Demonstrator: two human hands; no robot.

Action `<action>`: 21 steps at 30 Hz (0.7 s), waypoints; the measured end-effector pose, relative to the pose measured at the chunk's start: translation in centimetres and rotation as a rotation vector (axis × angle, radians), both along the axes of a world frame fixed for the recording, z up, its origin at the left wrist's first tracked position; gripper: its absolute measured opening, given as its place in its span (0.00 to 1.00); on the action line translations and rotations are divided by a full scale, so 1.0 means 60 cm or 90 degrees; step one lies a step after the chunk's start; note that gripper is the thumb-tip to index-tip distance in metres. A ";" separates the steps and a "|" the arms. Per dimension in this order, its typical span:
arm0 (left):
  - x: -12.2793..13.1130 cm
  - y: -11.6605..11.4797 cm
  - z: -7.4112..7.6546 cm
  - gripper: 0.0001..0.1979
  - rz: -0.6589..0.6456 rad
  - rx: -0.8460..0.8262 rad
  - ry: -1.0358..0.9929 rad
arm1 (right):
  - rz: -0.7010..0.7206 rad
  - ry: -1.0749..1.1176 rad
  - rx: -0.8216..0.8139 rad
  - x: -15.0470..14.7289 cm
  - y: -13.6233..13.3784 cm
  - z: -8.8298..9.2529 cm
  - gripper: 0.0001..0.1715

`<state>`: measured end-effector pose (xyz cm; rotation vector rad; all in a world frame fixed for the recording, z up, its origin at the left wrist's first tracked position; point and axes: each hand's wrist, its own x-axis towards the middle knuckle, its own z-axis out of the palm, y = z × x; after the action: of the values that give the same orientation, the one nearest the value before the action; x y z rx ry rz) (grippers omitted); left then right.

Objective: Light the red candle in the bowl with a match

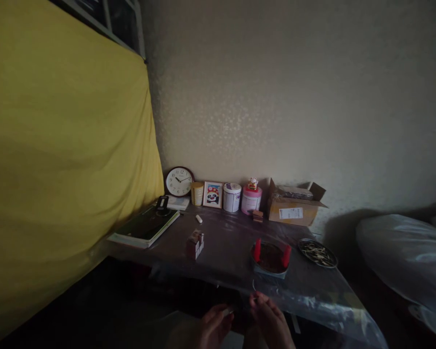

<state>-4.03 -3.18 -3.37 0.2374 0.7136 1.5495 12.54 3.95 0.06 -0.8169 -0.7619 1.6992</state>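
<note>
Both my hands sit low at the bottom edge, just in front of the plastic-covered table [225, 242]. My left hand [213, 325] has its fingers curled and pinches a small pale object that I cannot make out. My right hand [271, 321] is beside it with fingertips drawn together, almost touching the left. Nearest on the table is a round dark tray [270, 259] with two red handles. A small stack of red and white blocks [195, 244] stands to its left.
A round dish of small pieces [317, 252] lies at the right. Along the wall stand a clock [179, 181], a framed picture [212, 195], tins [232, 197] and a cardboard box [292, 205]. A book [145, 227] lies left, by a yellow cloth [58, 160]. A plastic-wrapped bundle [407, 252] is at the right.
</note>
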 end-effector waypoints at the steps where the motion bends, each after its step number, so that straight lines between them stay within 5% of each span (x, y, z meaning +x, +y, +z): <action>1: -0.003 -0.001 -0.002 0.11 -0.004 0.000 -0.003 | 0.005 0.003 -0.021 0.004 0.000 0.007 0.22; 9: -0.013 0.006 0.001 0.12 -0.004 0.003 -0.037 | -0.017 -0.026 -0.046 0.018 -0.006 0.062 0.23; 17: 0.023 -0.004 0.127 0.11 0.013 0.055 0.027 | -0.034 -0.139 0.137 0.017 -0.011 0.120 0.18; 21: 0.037 -0.008 0.170 0.09 0.023 0.076 0.004 | -0.050 -0.104 0.134 0.013 -0.025 0.153 0.17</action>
<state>-1.84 -3.67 6.82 0.3191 0.6339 1.6286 13.34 2.45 9.25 -0.8329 -0.9898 1.4672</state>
